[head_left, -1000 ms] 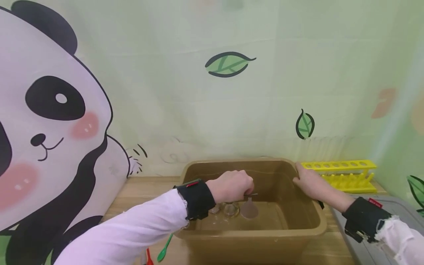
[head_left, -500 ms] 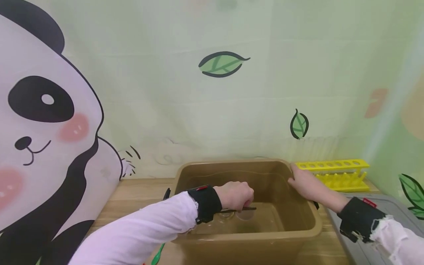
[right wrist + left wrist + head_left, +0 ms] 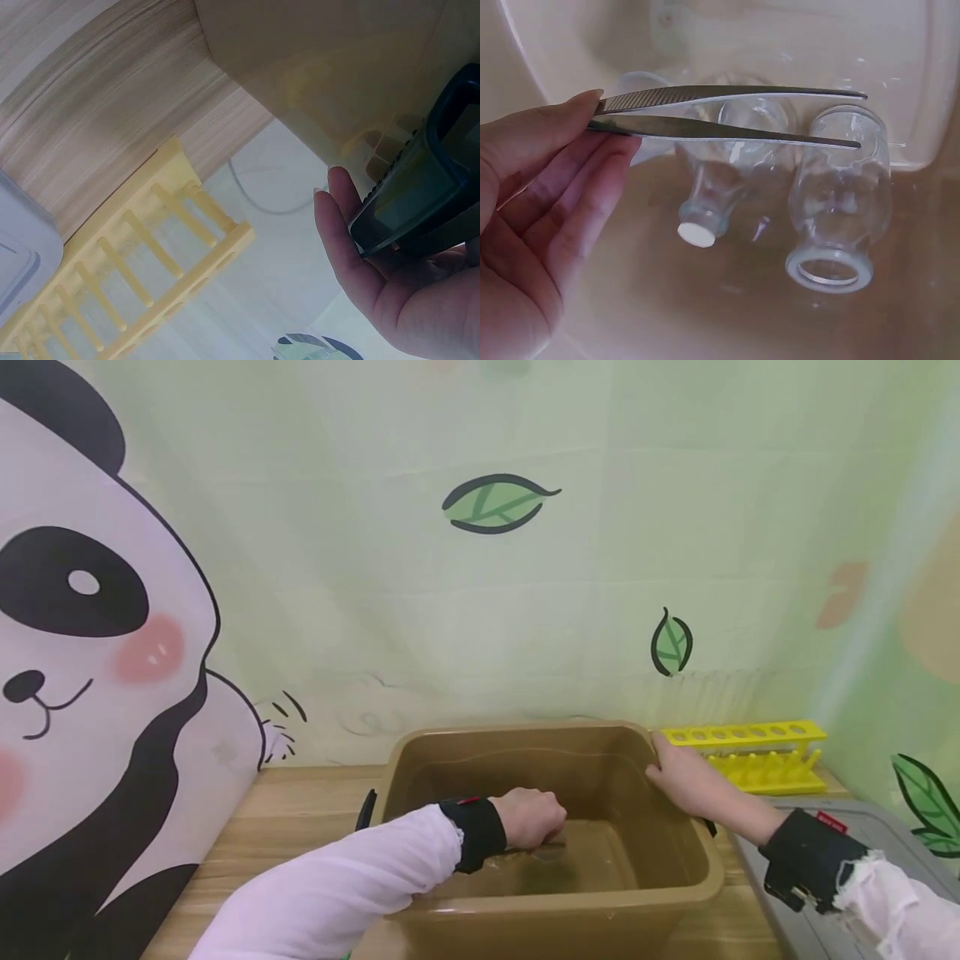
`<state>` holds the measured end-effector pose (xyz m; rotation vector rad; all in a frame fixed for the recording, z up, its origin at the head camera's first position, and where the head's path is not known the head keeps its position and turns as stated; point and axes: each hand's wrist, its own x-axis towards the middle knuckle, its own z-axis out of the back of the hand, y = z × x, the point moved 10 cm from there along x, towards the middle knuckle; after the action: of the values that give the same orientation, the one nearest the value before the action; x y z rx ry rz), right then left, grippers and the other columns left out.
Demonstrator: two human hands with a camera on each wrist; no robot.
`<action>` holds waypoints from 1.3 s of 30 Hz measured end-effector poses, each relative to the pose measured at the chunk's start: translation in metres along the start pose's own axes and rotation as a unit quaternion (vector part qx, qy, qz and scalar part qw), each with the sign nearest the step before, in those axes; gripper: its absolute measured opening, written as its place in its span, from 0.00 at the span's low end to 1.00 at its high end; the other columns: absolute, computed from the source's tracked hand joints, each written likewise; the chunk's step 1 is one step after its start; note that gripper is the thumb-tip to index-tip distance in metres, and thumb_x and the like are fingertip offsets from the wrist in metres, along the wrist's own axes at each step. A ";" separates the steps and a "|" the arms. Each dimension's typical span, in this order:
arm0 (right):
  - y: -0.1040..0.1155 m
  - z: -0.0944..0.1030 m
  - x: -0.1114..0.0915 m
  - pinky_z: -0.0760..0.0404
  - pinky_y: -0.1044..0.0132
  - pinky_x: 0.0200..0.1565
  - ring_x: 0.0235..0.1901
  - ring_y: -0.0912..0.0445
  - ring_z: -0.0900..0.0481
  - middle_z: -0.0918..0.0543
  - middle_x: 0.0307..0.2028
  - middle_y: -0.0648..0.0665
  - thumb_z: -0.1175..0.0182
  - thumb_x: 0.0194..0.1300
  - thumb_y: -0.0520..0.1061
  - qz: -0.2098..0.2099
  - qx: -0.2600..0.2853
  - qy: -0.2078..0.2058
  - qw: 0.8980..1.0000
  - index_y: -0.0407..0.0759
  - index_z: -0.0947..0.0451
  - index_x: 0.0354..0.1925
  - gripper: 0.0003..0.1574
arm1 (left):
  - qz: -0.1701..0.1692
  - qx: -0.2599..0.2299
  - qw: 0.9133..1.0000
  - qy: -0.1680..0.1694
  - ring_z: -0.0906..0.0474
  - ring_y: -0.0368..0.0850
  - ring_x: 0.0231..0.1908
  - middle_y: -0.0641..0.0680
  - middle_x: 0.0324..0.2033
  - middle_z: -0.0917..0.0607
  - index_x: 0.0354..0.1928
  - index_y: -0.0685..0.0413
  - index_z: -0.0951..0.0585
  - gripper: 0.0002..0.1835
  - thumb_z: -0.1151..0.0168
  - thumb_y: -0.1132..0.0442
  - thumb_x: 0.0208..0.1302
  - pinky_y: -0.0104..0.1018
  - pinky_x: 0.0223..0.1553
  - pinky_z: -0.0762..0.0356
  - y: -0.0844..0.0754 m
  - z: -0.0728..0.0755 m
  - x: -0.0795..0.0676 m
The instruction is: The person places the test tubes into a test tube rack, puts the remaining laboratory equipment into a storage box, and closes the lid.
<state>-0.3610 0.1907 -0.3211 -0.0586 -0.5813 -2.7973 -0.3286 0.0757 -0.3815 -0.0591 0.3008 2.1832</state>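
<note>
My left hand point(image 3: 531, 818) is down inside a brown plastic bin point(image 3: 555, 906), pinching metal tweezers point(image 3: 697, 129) at their ridged back end. The tips stand apart in the left wrist view and overlap the upper end of a clear glass bottle point(image 3: 840, 199) with a thick rim. Beside it lies a glass flask point(image 3: 714, 180) with a white disc at its mouth, and a pale translucent piece point(image 3: 646, 84) shows behind the tweezers. My right hand point(image 3: 693, 785) grips the bin's right rim. In the right wrist view its fingers are at a black handle point(image 3: 409, 187).
A yellow test tube rack point(image 3: 765, 768) stands right of the bin, behind a grey lid point(image 3: 817, 860) lying on the wooden table point(image 3: 300, 810). A black clip point(image 3: 366, 810) sticks out at the bin's left side. A printed cloth point(image 3: 525, 610) hangs behind.
The left hand has lowered deeper into the bin with the tweezers. The right hand keeps its hold on the rim. The head view has turned slightly to the right.
</note>
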 end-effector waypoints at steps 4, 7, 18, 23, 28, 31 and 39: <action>0.002 -0.001 0.000 0.25 0.61 0.25 0.24 0.53 0.29 0.28 0.27 0.41 0.52 0.62 0.35 -0.005 0.007 0.004 1.000 0.25 0.41 0.50 0.20 | -0.007 -0.005 1.000 -0.004 0.31 0.35 0.16 0.41 0.15 0.26 0.10 0.46 0.27 0.16 0.35 0.72 0.43 0.30 0.16 0.32 -0.002 -0.008 -0.002; 0.003 -0.001 0.000 0.25 0.62 0.25 0.24 0.53 0.29 0.28 0.28 0.41 0.52 0.62 0.35 -0.006 0.010 0.007 1.000 0.24 0.42 0.52 0.22 | -0.010 -0.005 1.000 -0.017 0.33 0.35 0.16 0.42 0.15 0.27 0.11 0.46 0.29 0.16 0.36 0.71 0.45 0.30 0.15 0.33 -0.001 -0.014 -0.005; 0.004 0.004 -0.001 0.28 0.62 0.23 0.21 0.54 0.31 0.30 0.23 0.43 0.52 0.62 0.36 0.004 0.001 -0.005 1.000 0.24 0.41 0.50 0.21 | -0.002 0.044 0.999 -0.021 0.26 0.39 0.21 0.46 0.24 0.22 0.14 0.46 0.27 0.13 0.33 0.66 0.44 0.33 0.19 0.27 0.004 -0.031 0.002; 0.003 0.003 -0.002 0.27 0.61 0.23 0.22 0.53 0.29 0.29 0.25 0.42 0.52 0.62 0.36 0.001 0.007 0.000 1.000 0.25 0.41 0.50 0.20 | 0.003 0.052 0.999 -0.009 0.24 0.40 0.24 0.47 0.29 0.22 0.19 0.47 0.25 0.09 0.33 0.64 0.47 0.33 0.22 0.26 0.001 -0.038 0.002; 0.004 0.002 -0.002 0.25 0.62 0.24 0.23 0.54 0.28 0.28 0.26 0.42 0.52 0.63 0.36 -0.002 0.013 0.007 1.000 0.25 0.41 0.50 0.20 | -0.013 0.039 0.999 0.007 0.24 0.40 0.25 0.46 0.29 0.23 0.21 0.47 0.28 0.10 0.34 0.66 0.46 0.33 0.23 0.26 -0.003 -0.048 0.003; 0.004 0.001 -0.001 0.25 0.62 0.23 0.23 0.54 0.28 0.28 0.26 0.42 0.52 0.63 0.36 -0.007 0.014 0.010 1.000 0.25 0.41 0.51 0.21 | -0.015 0.039 0.999 0.012 0.24 0.40 0.25 0.46 0.28 0.22 0.20 0.47 0.29 0.12 0.34 0.67 0.44 0.33 0.23 0.26 -0.003 -0.050 0.004; 0.001 0.000 -0.001 0.25 0.62 0.24 0.24 0.54 0.27 0.27 0.28 0.40 0.53 0.63 0.36 -0.015 0.011 0.016 1.000 0.24 0.43 0.53 0.23 | -0.021 0.032 0.999 0.015 0.24 0.39 0.28 0.47 0.28 0.21 0.21 0.47 0.29 0.12 0.35 0.67 0.46 0.31 0.24 0.26 -0.007 -0.054 0.005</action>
<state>-0.3599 0.1901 -0.3203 -0.0009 -0.6093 -2.8142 -0.3295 0.0714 -0.4361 -0.0615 0.3825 2.1305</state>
